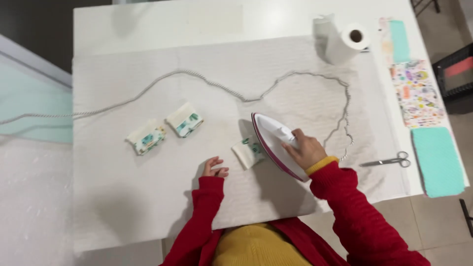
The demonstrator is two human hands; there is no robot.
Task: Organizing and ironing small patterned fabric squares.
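Observation:
My right hand (306, 148) grips the handle of a white iron (272, 138) with a dark pink rim, which lies on the white padded cloth (148, 187) covering the table. The iron's left edge touches a small folded fabric piece (248, 152) with a green print. My left hand (215, 167) rests on the cloth just left of that piece, fingers loosely curled, holding nothing. Two more folded printed fabric pieces, one (146, 137) and the other (185, 119), lie further left.
The iron's grey cord (207, 81) snakes across the table and off its left edge. A paper towel roll (345, 43) stands at the back right. Scissors (389, 161) lie at the right. Printed fabric (418, 92) and teal fabric (437, 160) lie along the right edge.

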